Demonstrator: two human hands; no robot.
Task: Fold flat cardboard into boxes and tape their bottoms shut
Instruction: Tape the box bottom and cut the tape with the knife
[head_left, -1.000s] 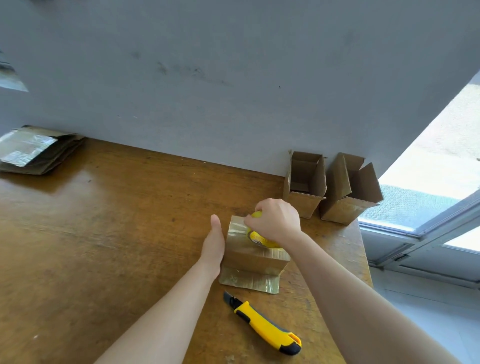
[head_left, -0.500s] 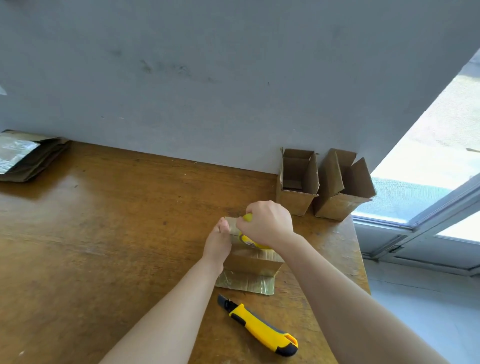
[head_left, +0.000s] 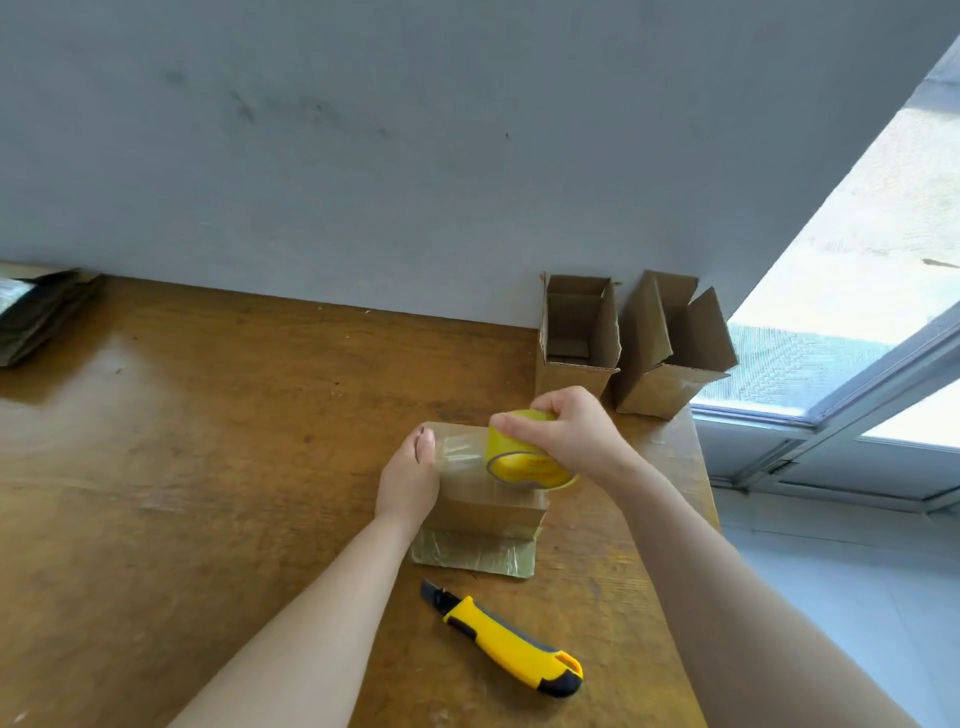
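**Tape could crease or stray from the seam**

We see the box (head_left: 488, 501) standing bottom-up on the table (head_left: 208, 467), near its right edge, with one flap (head_left: 472, 553) splayed flat toward us. The left hand (head_left: 410, 480) lies against the box's left wall, its thumb straight on top and pinning the tape's free end. Its other fingers are hidden, so we cannot tell how they lie. The right hand (head_left: 569, 431) curls its fingers round the yellow tape roll (head_left: 524, 454), held just above the box's right side, with a clear strip stretched from roll to thumb.

We judge the main risks to be these:

- If the thumb eases, the end may peel up.
- If the roll is drawn at an angle, the strip could wrinkle or miss the seam.
- The hollow box looks light, so a hard pull might tip it or slide it toward the table's edge.
- The utility knife (head_left: 506, 642) lies just in front. We cannot tell whether its blade is out, so a careless reach could mean a cut.
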